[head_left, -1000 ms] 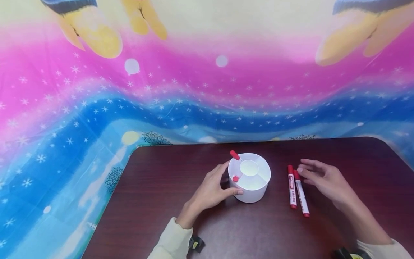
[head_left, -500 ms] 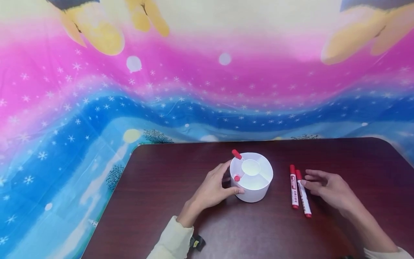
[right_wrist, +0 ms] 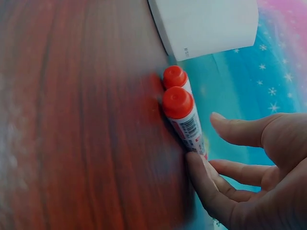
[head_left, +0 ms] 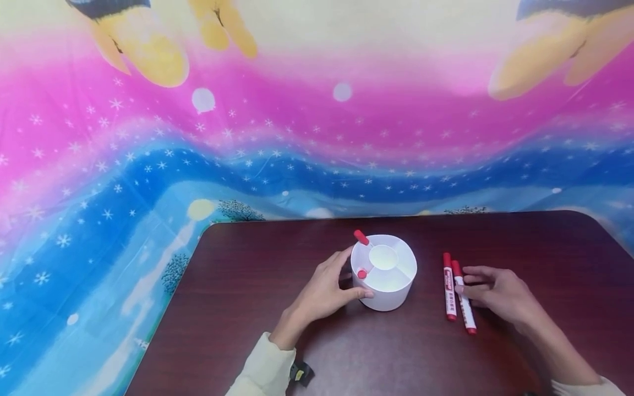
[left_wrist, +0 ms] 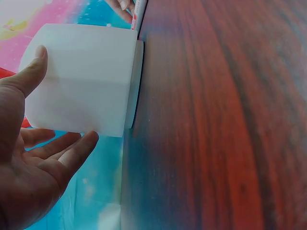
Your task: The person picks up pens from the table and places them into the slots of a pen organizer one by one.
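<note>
My left hand (head_left: 324, 289) holds a white round pen holder (head_left: 391, 300) on the table, thumb on the near side and fingers around the left side. The left wrist view shows the thumb against the holder's wall (left_wrist: 86, 81). Two red-capped markers stick up from its compartments: a leaning marker (head_left: 361, 237) at the back and another marker (head_left: 362, 273) in front. To the right lie two red-and-white markers, the left marker (head_left: 449, 289) and the right marker (head_left: 465, 308), nearly side by side. At the right marker, my right hand (head_left: 500, 294) has fingertips by its barrel (right_wrist: 188, 127); the thumb is apart from it.
A dark red-brown wooden table (head_left: 238, 275) bears everything. Behind it hangs a colourful cloth (head_left: 297, 126) with snowflakes, reaching down past the table's back and left edges. Light sleeves (head_left: 262, 363) and a black wrist device (head_left: 301, 373) sit at the forearms.
My right hand has come down toward the front along the right marker, from its cap to its barrel. The left hand and the pen holder stay in place.
</note>
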Demonstrator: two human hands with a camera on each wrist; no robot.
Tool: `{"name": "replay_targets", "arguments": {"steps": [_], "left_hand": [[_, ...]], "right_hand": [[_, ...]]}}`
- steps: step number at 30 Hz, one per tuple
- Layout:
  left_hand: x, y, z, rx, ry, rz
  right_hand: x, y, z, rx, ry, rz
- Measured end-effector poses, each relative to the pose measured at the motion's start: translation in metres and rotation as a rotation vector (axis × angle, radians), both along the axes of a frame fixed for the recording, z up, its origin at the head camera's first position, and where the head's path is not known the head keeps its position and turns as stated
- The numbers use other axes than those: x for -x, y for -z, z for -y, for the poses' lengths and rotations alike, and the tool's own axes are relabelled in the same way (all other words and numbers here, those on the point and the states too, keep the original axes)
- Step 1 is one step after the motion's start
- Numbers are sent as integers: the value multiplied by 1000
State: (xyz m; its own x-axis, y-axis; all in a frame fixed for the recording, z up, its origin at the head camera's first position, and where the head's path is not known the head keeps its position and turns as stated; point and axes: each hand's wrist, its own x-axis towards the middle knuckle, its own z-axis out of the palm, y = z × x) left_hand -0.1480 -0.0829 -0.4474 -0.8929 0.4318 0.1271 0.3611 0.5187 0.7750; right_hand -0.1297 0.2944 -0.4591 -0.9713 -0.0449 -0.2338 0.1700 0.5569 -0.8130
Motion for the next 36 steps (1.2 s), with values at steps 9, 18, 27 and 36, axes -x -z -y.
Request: {"name": "replay_targets", "arguments": {"steps": [9,18,27,36], "left_hand": [[1,3,1,-14,0,2],[0,1,0,-25,7,6],[-1,3,0,-21,5,15],[-2,2,0,-33,0,18]], "right_hand": [[5,-3,3,-35,4,38],[7,-9,-2,4,-23,28],[4,-17,-4,138,-53,-21],[6,-29,8,188,-75,-14]]}}
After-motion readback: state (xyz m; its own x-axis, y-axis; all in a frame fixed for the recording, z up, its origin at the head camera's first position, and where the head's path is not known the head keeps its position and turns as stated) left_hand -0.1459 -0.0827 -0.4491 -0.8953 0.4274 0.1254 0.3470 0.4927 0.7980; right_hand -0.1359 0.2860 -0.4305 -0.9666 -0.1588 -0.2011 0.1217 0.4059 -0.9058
